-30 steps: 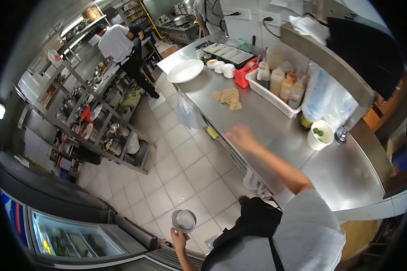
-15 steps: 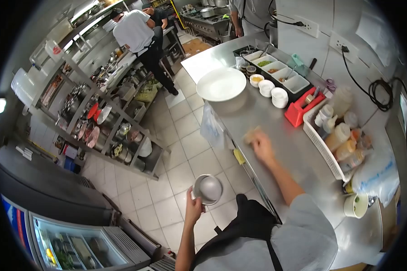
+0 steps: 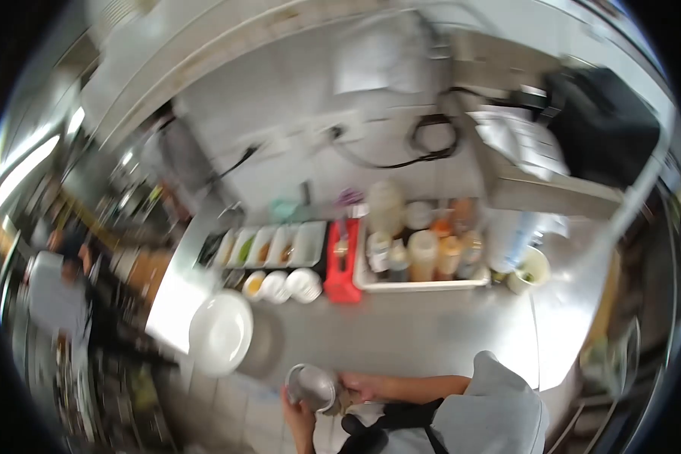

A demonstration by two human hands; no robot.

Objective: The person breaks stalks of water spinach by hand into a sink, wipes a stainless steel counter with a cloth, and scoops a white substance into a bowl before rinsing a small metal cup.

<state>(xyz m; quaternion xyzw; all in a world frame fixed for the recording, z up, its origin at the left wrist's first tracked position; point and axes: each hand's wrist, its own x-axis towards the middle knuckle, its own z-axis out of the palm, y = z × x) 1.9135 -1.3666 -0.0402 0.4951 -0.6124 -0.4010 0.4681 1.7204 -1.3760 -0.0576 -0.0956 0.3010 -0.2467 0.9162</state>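
At the counter's front edge, my left hand (image 3: 300,412) is closed round the side of a small round metal pot (image 3: 312,386), whose open mouth faces up toward me. My right hand (image 3: 362,387) is right beside the pot's other side, fingers curled in. A small tan thing (image 3: 346,401), perhaps a cloth, shows by those fingers; blur hides its exact kind. To the left of the pot, a large white plate (image 3: 221,333) rests on the steel counter (image 3: 401,325).
Along the back stand a row of white food tubs (image 3: 276,246), small white bowls (image 3: 303,285), a red holder (image 3: 343,265) and a white basket (image 3: 424,286) of squeeze bottles. A white cup (image 3: 530,271) stands farther right. A person (image 3: 57,295) is at the far left.
My view has swung right to face the counter. The right hand has drawn back from the counter surface to the pot, which my left hand still holds, now by the counter's edge.
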